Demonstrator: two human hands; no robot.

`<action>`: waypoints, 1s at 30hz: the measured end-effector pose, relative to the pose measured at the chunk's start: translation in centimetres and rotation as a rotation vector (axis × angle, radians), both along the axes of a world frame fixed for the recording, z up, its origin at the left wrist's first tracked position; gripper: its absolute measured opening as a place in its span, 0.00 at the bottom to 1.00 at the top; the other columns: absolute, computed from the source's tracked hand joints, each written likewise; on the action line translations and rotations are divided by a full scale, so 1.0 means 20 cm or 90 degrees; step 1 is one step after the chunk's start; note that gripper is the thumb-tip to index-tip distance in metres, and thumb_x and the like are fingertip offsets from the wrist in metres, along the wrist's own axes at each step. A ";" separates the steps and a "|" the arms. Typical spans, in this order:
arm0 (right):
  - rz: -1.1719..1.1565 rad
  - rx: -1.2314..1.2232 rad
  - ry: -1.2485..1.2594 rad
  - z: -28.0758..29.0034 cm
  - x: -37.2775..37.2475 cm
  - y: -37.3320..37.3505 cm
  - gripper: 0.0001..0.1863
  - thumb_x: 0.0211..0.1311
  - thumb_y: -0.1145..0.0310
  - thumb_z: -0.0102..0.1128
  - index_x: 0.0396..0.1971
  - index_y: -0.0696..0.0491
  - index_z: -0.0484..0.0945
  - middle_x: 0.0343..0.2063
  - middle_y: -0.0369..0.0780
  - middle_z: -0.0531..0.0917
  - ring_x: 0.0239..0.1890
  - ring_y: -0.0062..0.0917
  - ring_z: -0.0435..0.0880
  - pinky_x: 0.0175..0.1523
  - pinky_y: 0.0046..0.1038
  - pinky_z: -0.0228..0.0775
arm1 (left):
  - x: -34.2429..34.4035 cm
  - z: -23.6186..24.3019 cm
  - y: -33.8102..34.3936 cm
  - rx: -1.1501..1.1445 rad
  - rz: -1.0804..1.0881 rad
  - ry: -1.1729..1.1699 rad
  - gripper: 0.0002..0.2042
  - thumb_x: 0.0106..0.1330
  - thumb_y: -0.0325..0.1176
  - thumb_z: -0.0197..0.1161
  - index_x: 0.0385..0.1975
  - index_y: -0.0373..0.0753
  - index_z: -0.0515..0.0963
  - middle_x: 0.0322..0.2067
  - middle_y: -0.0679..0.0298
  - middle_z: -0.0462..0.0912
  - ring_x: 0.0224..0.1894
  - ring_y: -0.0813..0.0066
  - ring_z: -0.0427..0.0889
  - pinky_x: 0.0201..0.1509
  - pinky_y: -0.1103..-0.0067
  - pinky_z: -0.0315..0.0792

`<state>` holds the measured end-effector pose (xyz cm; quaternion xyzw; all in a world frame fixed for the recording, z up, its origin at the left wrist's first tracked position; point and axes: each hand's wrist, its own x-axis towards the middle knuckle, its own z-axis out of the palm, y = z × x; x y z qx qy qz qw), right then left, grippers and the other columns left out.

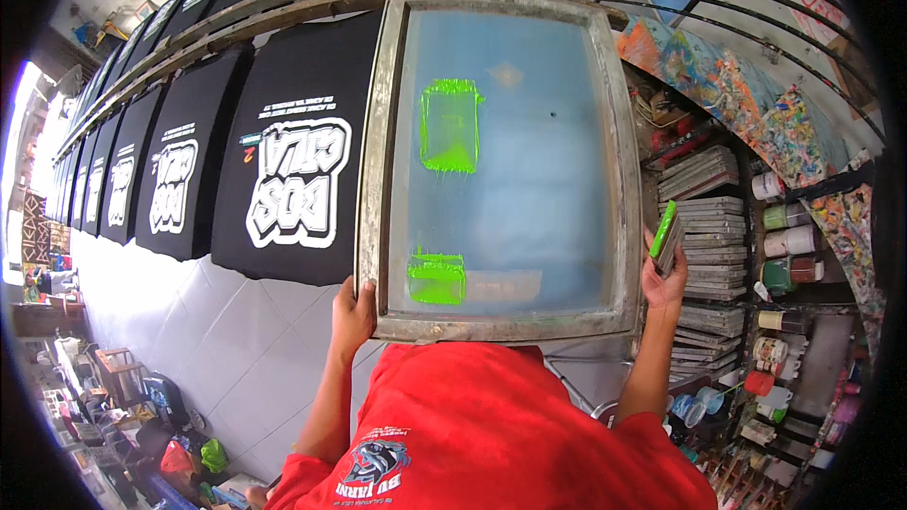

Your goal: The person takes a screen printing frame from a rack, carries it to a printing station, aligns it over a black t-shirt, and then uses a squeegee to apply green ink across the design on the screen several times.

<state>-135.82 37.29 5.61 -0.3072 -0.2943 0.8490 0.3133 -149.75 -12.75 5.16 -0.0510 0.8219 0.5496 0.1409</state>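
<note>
A wooden-framed printing screen (pixel 510 329) lies in front of me, its bluish mesh (pixel 539 198) facing up. Bright green ink (pixel 450 127) covers a rough rectangle in the upper left of the mesh, and a smaller green patch (pixel 436 280) sits near the lower left corner. My left hand (pixel 352 315) grips the frame's near left corner, thumb on top. Beside the frame's right edge, my right hand (pixel 664 281) is closed around a squeegee (pixel 665 234) with green ink along its edge. Whatever lies under the screen is hidden.
Left of the screen, black shirts (pixel 274 76) with white prints hang on boards in a long row beside a wooden rail (pixel 227 21). Stacked screen frames (pixel 710 246) and ink tubs (pixel 789 242) fill shelves at right. Bags (pixel 176 456) lie on the tiled floor, lower left.
</note>
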 end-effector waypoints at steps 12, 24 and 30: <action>0.216 -0.139 0.263 0.00 -0.61 -1.29 0.26 0.55 0.68 0.62 0.54 0.58 0.70 0.52 0.40 0.77 0.57 0.29 0.73 0.67 0.31 0.55 | -0.53 0.01 -1.41 -0.214 0.043 0.126 0.22 0.72 0.43 0.48 0.51 0.26 0.70 0.45 0.52 0.78 0.47 0.65 0.75 0.54 0.73 0.66; 0.254 -0.121 0.160 -0.04 -1.07 -2.23 0.20 0.58 0.65 0.62 0.48 0.58 0.73 0.43 0.40 0.81 0.49 0.26 0.78 0.60 0.30 0.64 | -0.83 0.07 -2.28 -0.010 0.014 0.028 0.20 0.73 0.43 0.47 0.48 0.28 0.70 0.39 0.60 0.78 0.40 0.75 0.74 0.46 0.78 0.68; 0.222 -0.101 0.161 -0.11 -1.06 -2.21 0.20 0.58 0.64 0.62 0.47 0.58 0.74 0.45 0.40 0.81 0.50 0.27 0.78 0.60 0.31 0.64 | -0.95 0.00 -2.24 0.025 -0.032 0.025 0.19 0.73 0.42 0.47 0.46 0.27 0.72 0.37 0.60 0.79 0.38 0.76 0.74 0.44 0.78 0.69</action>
